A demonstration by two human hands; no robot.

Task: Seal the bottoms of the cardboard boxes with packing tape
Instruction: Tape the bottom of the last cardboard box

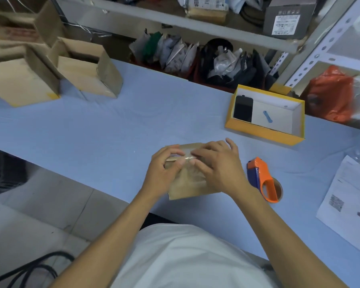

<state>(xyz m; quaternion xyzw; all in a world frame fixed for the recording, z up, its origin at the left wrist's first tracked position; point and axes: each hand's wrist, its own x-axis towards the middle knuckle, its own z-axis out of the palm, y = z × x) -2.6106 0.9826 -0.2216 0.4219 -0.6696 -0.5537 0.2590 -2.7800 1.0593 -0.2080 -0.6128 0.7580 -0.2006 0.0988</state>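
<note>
A small cardboard box [185, 183] stands on the blue table near its front edge, bottom side up, with clear packing tape across the seam. My left hand [164, 171] holds its left side, thumb and fingertips pressing on the tape. My right hand [218, 165] lies over the box's right side, fingers flat on the tape. Both hands hide much of the top. An orange and blue tape dispenser [264, 179] with a roll lies on the table just right of my right hand.
Several open cardboard boxes [87, 73] are stacked at the far left. A yellow box [264, 132] with a black phone inside stands at the back right. Printed papers [349, 200] lie at the right. Shelves with bagged goods [175, 50] run behind the table.
</note>
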